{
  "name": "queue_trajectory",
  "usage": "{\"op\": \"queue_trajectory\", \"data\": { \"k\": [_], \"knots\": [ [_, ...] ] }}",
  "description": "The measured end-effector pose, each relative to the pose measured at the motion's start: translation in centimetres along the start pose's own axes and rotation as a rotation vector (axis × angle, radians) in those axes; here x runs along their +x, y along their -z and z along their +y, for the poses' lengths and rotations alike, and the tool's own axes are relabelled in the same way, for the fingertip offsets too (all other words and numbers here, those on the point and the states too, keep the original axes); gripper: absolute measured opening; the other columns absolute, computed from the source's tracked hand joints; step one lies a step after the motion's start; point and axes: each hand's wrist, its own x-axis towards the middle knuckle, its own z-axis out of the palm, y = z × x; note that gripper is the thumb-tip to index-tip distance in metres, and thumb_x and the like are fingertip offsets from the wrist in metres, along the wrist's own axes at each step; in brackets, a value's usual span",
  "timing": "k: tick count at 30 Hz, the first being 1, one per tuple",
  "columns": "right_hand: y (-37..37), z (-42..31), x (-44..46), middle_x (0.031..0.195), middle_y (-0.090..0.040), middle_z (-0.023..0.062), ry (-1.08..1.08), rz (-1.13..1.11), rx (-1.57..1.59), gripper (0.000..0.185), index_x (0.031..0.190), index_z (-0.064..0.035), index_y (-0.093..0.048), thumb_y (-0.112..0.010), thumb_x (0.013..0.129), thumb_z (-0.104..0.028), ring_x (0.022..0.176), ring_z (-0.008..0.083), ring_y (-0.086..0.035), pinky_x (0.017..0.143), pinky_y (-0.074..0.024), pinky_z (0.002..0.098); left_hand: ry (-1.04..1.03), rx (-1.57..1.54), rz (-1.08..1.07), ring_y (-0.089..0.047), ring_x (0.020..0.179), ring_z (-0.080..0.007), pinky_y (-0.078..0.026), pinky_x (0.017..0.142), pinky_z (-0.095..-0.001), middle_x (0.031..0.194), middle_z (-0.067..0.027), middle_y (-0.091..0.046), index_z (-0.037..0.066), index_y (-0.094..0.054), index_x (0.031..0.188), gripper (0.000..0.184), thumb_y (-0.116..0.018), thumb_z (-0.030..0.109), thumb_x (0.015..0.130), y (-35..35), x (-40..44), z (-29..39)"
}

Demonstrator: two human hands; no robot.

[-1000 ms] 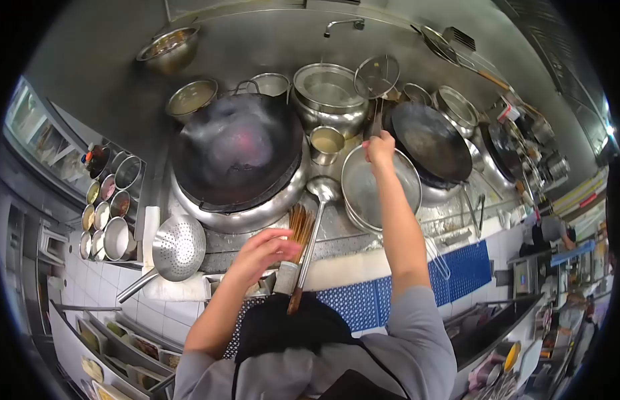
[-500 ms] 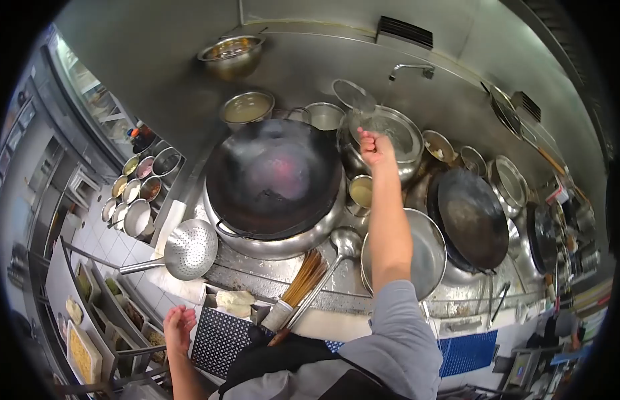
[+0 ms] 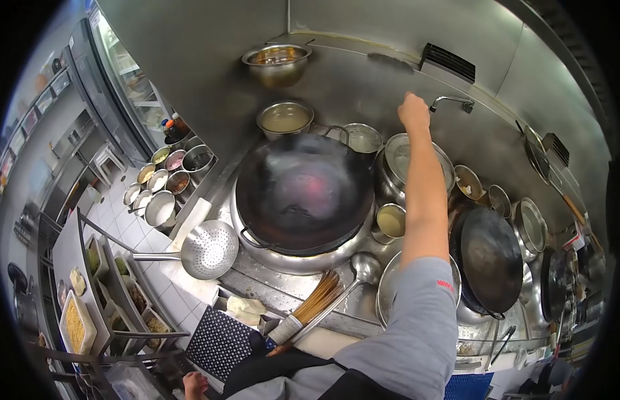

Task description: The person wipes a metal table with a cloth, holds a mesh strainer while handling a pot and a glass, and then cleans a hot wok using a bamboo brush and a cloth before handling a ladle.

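Observation:
My right hand is closed and raised on an outstretched arm, just left of the wall tap. A dark oval shape shows against the wall beyond the fist; I cannot make out what the fingers grip. Below the hand stands a large metal pot with a round disc-like piece at its mouth. My left hand, its fingers loosely curled, is partly cut off at the bottom edge, near a dark patterned cloth. Nothing shows in it. A big black wok sits on the burner, glowing reddish at its middle.
A perforated skimmer, a bamboo brush and a ladle lie before the wok. Another wok stands right. Behind are a pot of pale liquid and a wall-side bowl. Several ingredient pots stand left.
My right hand has risen from over the large pot toward the back wall, and the oval shape near it has moved up too. My left hand has dropped toward the bottom edge. The view has shifted.

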Motion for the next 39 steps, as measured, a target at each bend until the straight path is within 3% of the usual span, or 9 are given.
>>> {"op": "queue_trajectory", "data": {
  "k": [6, 9, 15, 18, 22, 25, 29, 33, 39],
  "knots": [
    [-0.2, 0.7, -1.2, 0.110, -0.069, 0.0243, -0.019, -0.180, 0.021, 0.032, 0.120, -0.0037, -0.063, -0.055, 0.090, -0.012, 0.105, 0.0426, -0.067, 0.091, -0.0541, 0.0501, -0.300, 0.009, -0.229, -0.058, 0.053, -0.0189, -0.045, 0.043, -0.0321, 0.069, -0.0071, -0.061, 0.000, -0.061, 0.102, 0.017, -0.059, 0.012, 0.090, -2.6, 1.6, 5.7],
    [4.1, -0.7, -3.5, 0.103, -0.071, 0.0241, -0.041, 0.089, 0.180, 0.029, 0.116, -0.0033, -0.065, -0.058, 0.090, -0.014, 0.095, 0.0423, -0.070, 0.088, -0.0545, 0.0484, -0.406, 0.187, -0.392, -0.059, 0.056, -0.0169, -0.045, 0.045, -0.0311, 0.069, -0.0055, -0.062, -0.001, -0.064, 0.102, 0.020, -0.062, 0.014, 0.089, -5.0, 5.1, 9.3],
    [10.4, -0.3, -20.8, 0.082, -0.067, 0.0112, -0.382, -0.093, 1.301, 0.044, 0.125, -0.0043, -0.045, -0.049, 0.083, 0.008, 0.053, 0.0108, -0.057, 0.037, -0.0403, 0.0249, -0.523, 0.760, -0.499, -0.058, 0.054, -0.0137, -0.046, 0.047, -0.0289, 0.066, -0.0058, -0.064, -0.001, -0.071, 0.086, 0.016, -0.063, 0.012, 0.081, -11.1, 8.9, 13.9],
    [13.7, 0.0, -32.7, 0.081, -0.065, 0.0096, -0.488, -0.094, 1.525, 0.034, 0.118, -0.0041, -0.049, -0.049, 0.085, 0.001, 0.047, 0.0109, -0.051, 0.036, -0.0385, 0.0242, -0.646, 1.045, -0.684, -0.059, 0.056, -0.0141, -0.046, 0.049, -0.0307, 0.065, -0.0044, -0.065, 0.004, -0.073, 0.079, 0.017, -0.064, 0.018, 0.081, -13.3, 12.2, 15.4],
    [19.8, -2.6, -46.6, 0.080, -0.066, 0.0116, -0.657, 0.137, 1.476, 0.033, 0.121, -0.0036, -0.050, -0.052, 0.088, -0.003, 0.045, 0.0119, -0.051, 0.037, -0.0378, 0.0237, -0.963, 1.397, -0.976, -0.059, 0.056, -0.0164, -0.048, 0.054, -0.0333, 0.068, -0.0070, -0.067, 0.004, -0.071, 0.076, 0.025, -0.062, 0.026, 0.083, -17.4, 20.5, 17.9],
    [24.4, -4.2, -56.1, 0.088, -0.069, 0.0152, -0.665, 0.408, 1.357, 0.035, 0.126, -0.0030, -0.049, -0.052, 0.091, -0.001, 0.047, 0.0120, -0.054, 0.041, -0.0402, 0.0221, -0.690, 1.462, -0.923, -0.060, 0.059, -0.0187, -0.049, 0.057, -0.0344, 0.069, -0.0098, -0.067, 0.005, -0.069, 0.075, 0.031, -0.057, 0.032, 0.085, -19.3, 19.5, 21.2],
    [33.1, -9.2, -64.0, 0.101, -0.070, 0.0183, -0.723, 0.656, 0.923, 0.057, 0.145, -0.0016, -0.032, -0.049, 0.091, 0.007, 0.061, 0.0142, -0.063, 0.051, -0.0495, 0.0243, -0.856, 1.806, -1.070, -0.059, 0.063, -0.0120, -0.043, 0.050, -0.0282, 0.070, -0.0004, -0.062, 0.011, -0.066, 0.085, 0.019, -0.058, 0.027, 0.082, -22.6, 20.9, 25.6],
    [38.0, -9.4, -73.3, 0.086, -0.072, 0.0111, -0.812, 0.362, 0.136, 0.024, 0.112, 0.0010, -0.069, -0.058, 0.091, -0.001, 0.067, 0.0103, -0.064, 0.059, -0.0486, 0.0236, -0.824, 1.768, -1.099, -0.054, 0.058, -0.0126, -0.040, 0.049, -0.0305, 0.070, 0.0003, -0.060, 0.010, -0.065, 0.091, 0.035, -0.048, 0.041, 0.096, -23.7, 18.1, 25.4],
    [31.5, -3.9, -80.7, 0.094, -0.073, 0.0113, -0.937, 0.538, 0.624, 0.030, 0.110, 0.0042, -0.069, -0.049, 0.089, -0.004, 0.086, 0.0163, -0.068, 0.076, -0.0532, 0.0284, -0.809, 1.749, -1.202, -0.058, 0.064, -0.0090, -0.042, 0.051, -0.0246, 0.077, -0.0012, -0.066, 0.006, -0.068, 0.099, 0.019, -0.060, 0.022, 0.092, -23.9, 12.8, 21.8]
  ]
}}
